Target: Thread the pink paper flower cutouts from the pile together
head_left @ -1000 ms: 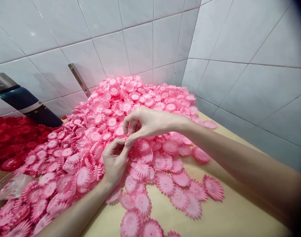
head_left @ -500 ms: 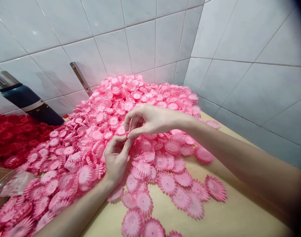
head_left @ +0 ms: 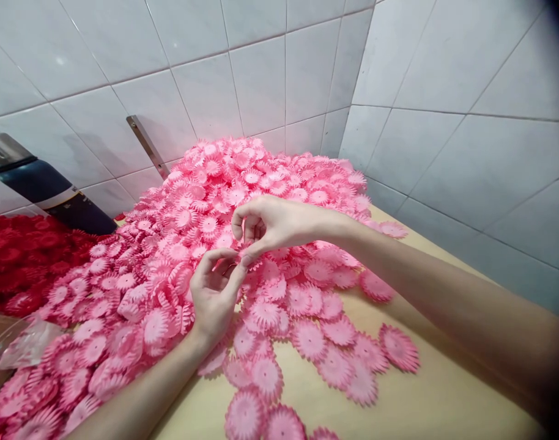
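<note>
Two hands meet over a pink flower pile.

The left hand and the right hand touch at their fingertips, pinching something too small to tell. The flowers lie directly below and behind both hands, on the table.

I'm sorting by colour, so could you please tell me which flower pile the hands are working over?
The pink pile, heaped into the tiled corner. Both the left hand and right hand are over it; the red pile lies apart, far left.
</note>
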`<state>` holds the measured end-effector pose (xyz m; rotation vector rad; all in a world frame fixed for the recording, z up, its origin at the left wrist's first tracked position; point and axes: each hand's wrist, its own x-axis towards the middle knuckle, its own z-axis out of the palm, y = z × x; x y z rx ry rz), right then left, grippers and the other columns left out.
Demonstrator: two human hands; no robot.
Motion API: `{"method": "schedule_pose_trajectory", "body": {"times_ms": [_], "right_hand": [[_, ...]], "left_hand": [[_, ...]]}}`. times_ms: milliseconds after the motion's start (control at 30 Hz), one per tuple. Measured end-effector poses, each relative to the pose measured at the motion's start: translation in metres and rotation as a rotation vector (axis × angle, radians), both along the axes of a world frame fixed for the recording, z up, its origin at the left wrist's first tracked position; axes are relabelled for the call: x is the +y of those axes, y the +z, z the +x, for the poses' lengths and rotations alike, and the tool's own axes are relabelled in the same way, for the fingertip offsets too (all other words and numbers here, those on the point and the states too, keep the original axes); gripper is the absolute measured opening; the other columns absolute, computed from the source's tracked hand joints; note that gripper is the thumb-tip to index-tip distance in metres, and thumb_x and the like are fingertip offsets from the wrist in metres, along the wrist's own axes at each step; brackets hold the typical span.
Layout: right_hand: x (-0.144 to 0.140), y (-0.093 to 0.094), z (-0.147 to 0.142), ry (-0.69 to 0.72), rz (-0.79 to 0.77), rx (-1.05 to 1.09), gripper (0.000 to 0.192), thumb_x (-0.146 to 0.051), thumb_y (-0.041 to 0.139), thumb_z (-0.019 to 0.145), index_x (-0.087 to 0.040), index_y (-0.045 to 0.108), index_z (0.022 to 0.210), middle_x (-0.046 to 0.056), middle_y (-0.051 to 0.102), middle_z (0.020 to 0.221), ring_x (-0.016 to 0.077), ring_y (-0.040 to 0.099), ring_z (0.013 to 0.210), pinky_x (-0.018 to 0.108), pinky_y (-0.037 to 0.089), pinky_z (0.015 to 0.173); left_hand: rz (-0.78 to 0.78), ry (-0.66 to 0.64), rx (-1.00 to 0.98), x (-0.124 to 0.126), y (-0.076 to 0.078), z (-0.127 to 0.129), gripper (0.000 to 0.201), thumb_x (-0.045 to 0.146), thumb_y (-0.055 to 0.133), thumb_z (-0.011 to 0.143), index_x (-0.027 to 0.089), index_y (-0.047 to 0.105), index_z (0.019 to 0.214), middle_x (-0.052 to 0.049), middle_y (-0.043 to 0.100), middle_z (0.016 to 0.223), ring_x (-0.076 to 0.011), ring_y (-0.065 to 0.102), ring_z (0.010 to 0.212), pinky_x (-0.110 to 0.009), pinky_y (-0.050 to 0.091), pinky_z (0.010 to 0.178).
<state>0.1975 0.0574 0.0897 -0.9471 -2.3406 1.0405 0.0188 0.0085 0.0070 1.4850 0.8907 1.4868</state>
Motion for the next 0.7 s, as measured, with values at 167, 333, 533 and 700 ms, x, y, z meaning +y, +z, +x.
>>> {"method": "schedule_pose_trajectory", "body": {"times_ms": [167, 333, 533, 700], "right_hand": [[-0.0004, 0.0021, 0.0022, -0.013, 0.009, -0.008, 0.021, -0.023, 0.071, 0.077, -0.016, 0.057, 0.091, 0.003, 0.065, 0.081, 0.0127, 0.06, 0.071, 0.024, 0.045, 0.058], [-0.0035, 0.002, 0.0005, -0.008, 0.122, -0.072, 0.017, -0.02, 0.065, 0.08, -0.017, 0.058, 0.096, 0.002, 0.063, 0.083, 0.0123, 0.057, 0.071, 0.024, 0.043, 0.057], [-0.0081, 0.0014, -0.003, -0.006, 0.232, -0.111, 0.012, -0.019, 0.059, 0.084, -0.019, 0.051, 0.093, 0.001, 0.057, 0.077, 0.0118, 0.049, 0.067, 0.024, 0.035, 0.053], [-0.0064, -0.0012, -0.005, 0.008, 0.213, -0.095, 0.012, -0.022, 0.059, 0.084, -0.019, 0.05, 0.092, 0.001, 0.057, 0.08, 0.0121, 0.051, 0.067, 0.025, 0.037, 0.054]], "left_hand": [[0.026, -0.028, -0.019, 0.0005, -0.0009, 0.0015, 0.031, 0.012, 0.076, 0.072, 0.021, 0.061, 0.098, -0.002, 0.065, 0.101, -0.0136, 0.067, 0.091, -0.024, 0.057, 0.08], [-0.015, -0.049, -0.059, 0.003, -0.0039, 0.002, 0.045, 0.011, 0.08, 0.068, 0.024, 0.059, 0.107, -0.002, 0.061, 0.11, -0.0129, 0.065, 0.095, -0.025, 0.057, 0.083], [-0.04, -0.044, -0.035, 0.0018, -0.0032, 0.0019, 0.051, 0.014, 0.082, 0.065, 0.024, 0.06, 0.109, -0.005, 0.061, 0.116, -0.0173, 0.065, 0.101, -0.027, 0.059, 0.083], [-0.072, -0.009, 0.014, 0.0005, -0.0008, 0.0022, 0.041, 0.018, 0.082, 0.067, 0.021, 0.064, 0.104, -0.005, 0.068, 0.107, -0.0176, 0.068, 0.098, -0.029, 0.06, 0.084]]}}
